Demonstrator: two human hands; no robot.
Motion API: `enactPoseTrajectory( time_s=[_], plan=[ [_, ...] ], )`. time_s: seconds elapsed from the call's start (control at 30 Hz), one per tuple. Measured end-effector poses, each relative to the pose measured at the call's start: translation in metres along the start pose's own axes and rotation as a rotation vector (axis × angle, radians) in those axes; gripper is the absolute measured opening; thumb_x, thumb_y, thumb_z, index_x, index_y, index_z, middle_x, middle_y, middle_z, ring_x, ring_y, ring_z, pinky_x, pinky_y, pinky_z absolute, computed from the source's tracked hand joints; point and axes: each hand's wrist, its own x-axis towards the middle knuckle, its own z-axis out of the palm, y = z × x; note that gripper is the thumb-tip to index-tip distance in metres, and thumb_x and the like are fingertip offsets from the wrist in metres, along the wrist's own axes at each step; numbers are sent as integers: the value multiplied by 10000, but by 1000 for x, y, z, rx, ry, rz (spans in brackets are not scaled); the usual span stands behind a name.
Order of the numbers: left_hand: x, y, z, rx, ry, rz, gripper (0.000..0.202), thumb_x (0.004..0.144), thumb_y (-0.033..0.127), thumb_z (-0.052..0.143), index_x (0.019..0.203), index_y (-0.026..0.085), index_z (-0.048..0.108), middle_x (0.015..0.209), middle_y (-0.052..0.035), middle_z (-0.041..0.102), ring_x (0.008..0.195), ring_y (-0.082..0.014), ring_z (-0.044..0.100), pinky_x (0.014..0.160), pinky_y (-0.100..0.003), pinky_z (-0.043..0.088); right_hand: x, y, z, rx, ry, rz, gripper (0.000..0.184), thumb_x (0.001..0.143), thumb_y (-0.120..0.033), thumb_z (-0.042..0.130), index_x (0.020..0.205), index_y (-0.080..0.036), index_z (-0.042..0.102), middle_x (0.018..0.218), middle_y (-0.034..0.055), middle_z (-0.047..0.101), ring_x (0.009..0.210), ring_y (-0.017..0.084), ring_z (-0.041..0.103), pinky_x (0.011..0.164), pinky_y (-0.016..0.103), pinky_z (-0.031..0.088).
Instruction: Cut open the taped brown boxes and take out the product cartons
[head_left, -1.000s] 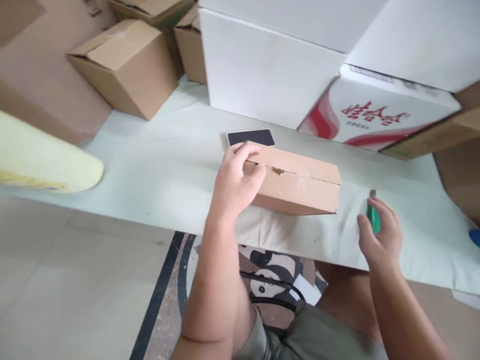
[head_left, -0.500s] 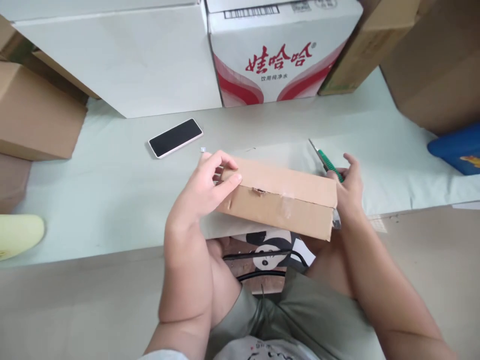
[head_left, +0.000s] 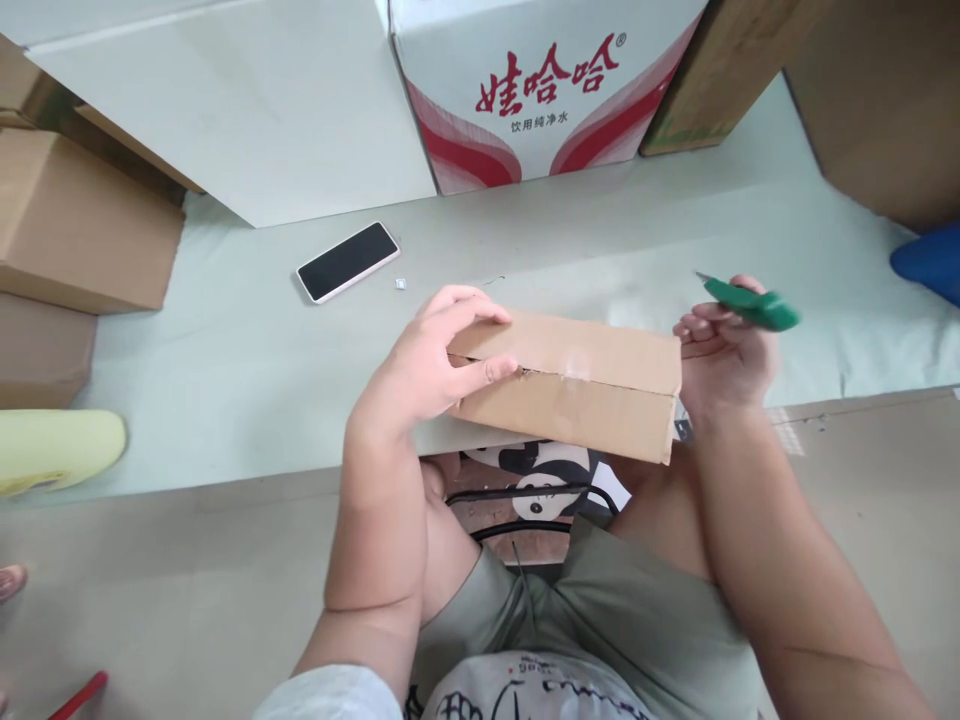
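A long brown cardboard box (head_left: 600, 375) juts past the table's front edge, a lengthwise seam and a bit of clear tape on its upper side. My left hand (head_left: 435, 360) grips its left end, thumb lying along the seam near a small torn spot. Off the box's right end, my right hand (head_left: 731, 350) is raised with the palm turned up. It holds a green utility knife (head_left: 754, 303), blurred by motion, the thin blade pointing left. How the fingers wrap the handle is partly hidden.
A phone (head_left: 349, 262) and a small white scrap (head_left: 400, 284) lie on the pale green tablecloth (head_left: 247, 370). White cartons (head_left: 555, 110) stand along the back. Brown boxes (head_left: 82, 220) and a yellow object (head_left: 60, 448) are at left, a blue object (head_left: 930, 262) at right.
My right hand has moved right and up from the box's end, turning the knife flatter. My left hand has slid slightly right along the box, its thumb now closer to the torn spot.
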Motion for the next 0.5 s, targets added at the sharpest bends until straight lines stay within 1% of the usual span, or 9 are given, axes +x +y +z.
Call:
enactPoseTrajectory(
  time_s=[0.07, 0.13, 0.17, 0.2, 0.27, 0.33, 0.4, 0.43, 0.5],
  plan=[
    [0, -1, 2, 28, 39, -24, 394, 834, 524, 798, 1144, 295, 714, 1357, -51, 615, 1291, -264, 597, 1122, -420, 538, 2, 3, -1, 8, 46, -71, 399, 590, -239, 625, 970, -264, 508, 597, -97, 463, 520, 73, 466, 514, 191, 406],
    [0, 0, 4, 59, 77, -51, 365, 845, 478, 797, 1150, 300, 706, 1360, -45, 609, 1307, -267, 585, 1162, -448, 507, 0, 3, 0, 6, 76, -155, 380, 614, -289, 659, 936, -267, 458, 552, -119, 365, 476, 69, 393, 458, 179, 344],
    [0, 1, 5, 70, 89, -66, 351, 849, 454, 795, 1151, 301, 702, 1364, -44, 606, 1313, -269, 580, 1173, -460, 496, -2, 2, 1, 7, 90, -187, 381, 628, -340, 670, 925, -268, 442, 552, -121, 349, 468, 70, 383, 436, 177, 328],
    [1, 2, 6, 76, 95, -78, 340, 851, 435, 793, 1148, 301, 699, 1364, -44, 604, 1317, -272, 577, 1178, -471, 491, -6, -2, 4, 14, 100, -205, 391, 642, -394, 673, 926, -268, 436, 573, -118, 367, 472, 71, 399, 424, 176, 331],
    [2, 6, 6, 80, 92, -100, 321, 850, 402, 792, 1139, 301, 696, 1359, -42, 605, 1324, -279, 571, 1184, -492, 483, -14, -14, 12, 34, 91, -222, 429, 664, -479, 677, 965, -267, 456, 668, -101, 457, 515, 68, 481, 427, 174, 385],
    [2, 10, 6, 83, 93, -121, 304, 848, 371, 792, 1128, 305, 696, 1351, -36, 607, 1327, -285, 565, 1193, -517, 473, -24, -33, 24, 41, 13, -264, 496, 663, -509, 730, 1029, -275, 491, 826, -79, 558, 591, 59, 570, 459, 173, 458],
    [2, 12, 6, 96, 100, -141, 292, 846, 358, 797, 1115, 306, 698, 1337, -33, 609, 1321, -291, 561, 1202, -538, 461, -34, -55, 39, 25, -111, -341, 524, 671, -503, 799, 1073, -292, 537, 1033, -59, 623, 687, 43, 631, 532, 170, 529],
    [2, 13, 6, 105, 102, -149, 286, 849, 358, 797, 1112, 305, 698, 1330, -33, 608, 1313, -291, 562, 1200, -541, 463, -40, -65, 46, 12, -162, -369, 503, 683, -503, 817, 1064, -296, 561, 1107, -57, 624, 732, 36, 650, 569, 167, 550],
    [3, 12, 5, 120, 101, -154, 292, 857, 371, 797, 1121, 303, 692, 1316, -34, 605, 1293, -290, 568, 1179, -530, 484, -50, -82, 55, -64, -214, -351, 430, 718, -501, 820, 1015, -296, 586, 1160, -61, 602, 837, 40, 683, 637, 172, 579]
  ],
)
